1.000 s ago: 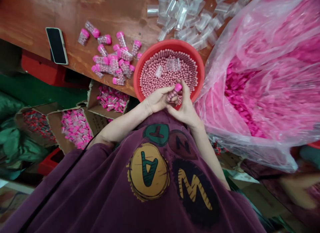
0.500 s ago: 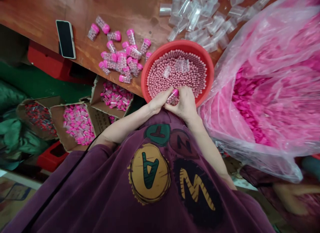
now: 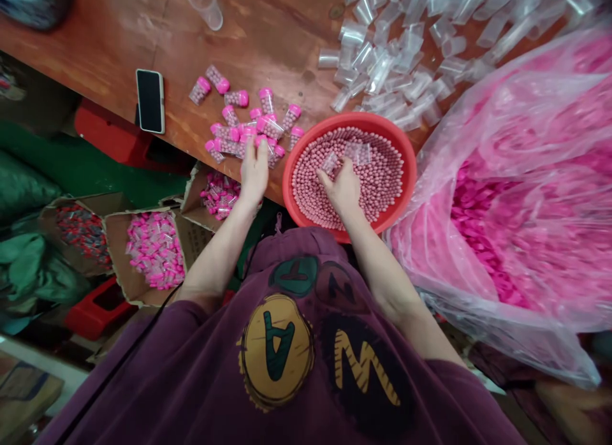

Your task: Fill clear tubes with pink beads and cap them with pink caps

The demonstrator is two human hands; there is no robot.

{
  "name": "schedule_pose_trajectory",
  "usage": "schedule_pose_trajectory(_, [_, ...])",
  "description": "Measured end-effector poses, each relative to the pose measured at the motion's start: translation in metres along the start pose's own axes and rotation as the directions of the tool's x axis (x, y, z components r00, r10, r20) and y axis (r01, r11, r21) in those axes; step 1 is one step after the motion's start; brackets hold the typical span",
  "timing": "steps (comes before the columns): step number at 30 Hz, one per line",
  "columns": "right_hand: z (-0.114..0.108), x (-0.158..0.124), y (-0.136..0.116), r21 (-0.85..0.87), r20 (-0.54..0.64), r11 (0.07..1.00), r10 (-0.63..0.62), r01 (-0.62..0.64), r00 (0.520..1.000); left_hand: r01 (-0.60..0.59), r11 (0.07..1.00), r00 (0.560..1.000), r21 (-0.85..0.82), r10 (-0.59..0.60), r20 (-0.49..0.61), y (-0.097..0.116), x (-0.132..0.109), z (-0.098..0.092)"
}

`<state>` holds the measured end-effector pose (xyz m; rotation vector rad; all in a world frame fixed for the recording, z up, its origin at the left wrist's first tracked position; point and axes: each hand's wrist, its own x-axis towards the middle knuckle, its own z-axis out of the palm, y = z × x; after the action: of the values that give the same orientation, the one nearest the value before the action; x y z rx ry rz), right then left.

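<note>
Hands parted; left hand (image 3: pixel 254 169) open on capped vials (image 3: pixel 228 132).
Right hand (image 3: pixel 344 190) open, empty vial (image 3: pixel 329 162) just ahead of it.

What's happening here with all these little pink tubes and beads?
A person in a purple shirt is working at a wooden table. Their left hand lies on a pile of pink-capped tubes, while the right hand reaches into a red basin of small pink balls, touching a clear tube lying there. Empty clear tubes are heaped behind the basin, and a plastic bag of pink pieces sits to the right.
</note>
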<state>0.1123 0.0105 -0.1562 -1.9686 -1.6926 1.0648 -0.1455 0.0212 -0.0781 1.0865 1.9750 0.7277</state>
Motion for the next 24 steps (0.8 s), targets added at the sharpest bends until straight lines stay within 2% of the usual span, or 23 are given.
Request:
schedule_pose_trajectory(2, [0.008,0.014,-0.001,-0.084,-0.009,0.996,0.035,-0.036,0.999,-0.052,0.99,0.995,0.13,0.063,-0.081,0.001,0.016,-0.012])
schedule_pose_trajectory(3, [0.009,0.018,-0.002,-0.102,-0.001,0.994,0.035,-0.035,0.999,-0.09,0.981,0.992,0.17,0.104,-0.071,0.005,0.018,-0.012])
schedule_pose_trajectory(5, [0.007,0.019,0.0,-0.078,-0.001,0.997,0.008,-0.008,1.0,-0.248,0.947,0.968,0.206,0.237,0.076,0.016,0.012,0.002])
schedule_pose_trajectory(6, [0.002,0.015,0.003,-0.046,-0.004,0.999,-0.019,0.019,1.0,-0.337,0.919,0.935,0.203,0.301,0.186,0.022,0.006,0.015])
schedule_pose_trajectory(8, [-0.012,0.002,0.011,0.036,0.031,0.995,-0.096,0.095,0.995,-0.483,0.857,0.819,0.181,0.369,0.44,0.033,-0.009,0.044])
schedule_pose_trajectory(10, [-0.029,-0.015,0.021,0.128,0.13,0.981,-0.161,0.145,0.978,-0.549,0.819,0.674,0.165,0.318,0.666,0.04,-0.024,0.071])
schedule_pose_trajectory(11, [-0.037,-0.024,0.026,0.178,0.173,0.976,-0.157,0.126,0.972,-0.56,0.811,0.615,0.17,0.269,0.741,0.042,-0.031,0.081])
schedule_pose_trajectory(12, [-0.044,-0.032,0.03,0.228,0.194,0.971,-0.116,0.07,0.974,-0.565,0.804,0.577,0.185,0.225,0.785,0.043,-0.037,0.089])
schedule_pose_trajectory(13, [-0.048,-0.038,0.033,0.274,0.196,0.962,-0.043,-0.012,0.98,-0.568,0.796,0.563,0.209,0.192,0.804,0.044,-0.042,0.095])
schedule_pose_trajectory(16, [-0.049,-0.046,0.036,0.368,0.19,0.899,0.178,-0.239,0.965,-0.573,0.764,0.603,0.296,0.149,0.784,0.045,-0.057,0.103])
schedule_pose_trajectory(18, [-0.042,-0.047,0.034,0.376,0.221,0.878,0.224,-0.295,0.949,-0.558,0.754,0.627,0.346,0.109,0.771,0.044,-0.063,0.105])
schedule_pose_trajectory(21, [-0.035,-0.051,0.026,0.373,0.244,0.877,0.223,-0.304,0.944,-0.528,0.73,0.68,0.433,0.058,0.731,0.044,-0.064,0.107])
schedule_pose_trajectory(23, [-0.041,-0.053,0.022,0.296,0.178,0.932,0.164,-0.211,0.97,-0.527,0.688,0.726,0.499,0.059,0.685,0.043,-0.06,0.107])
schedule_pose_trajectory(24, [-0.047,-0.052,0.021,0.204,0.12,0.97,0.111,-0.134,0.987,-0.527,0.665,0.746,0.53,0.063,0.663,0.043,-0.057,0.107])
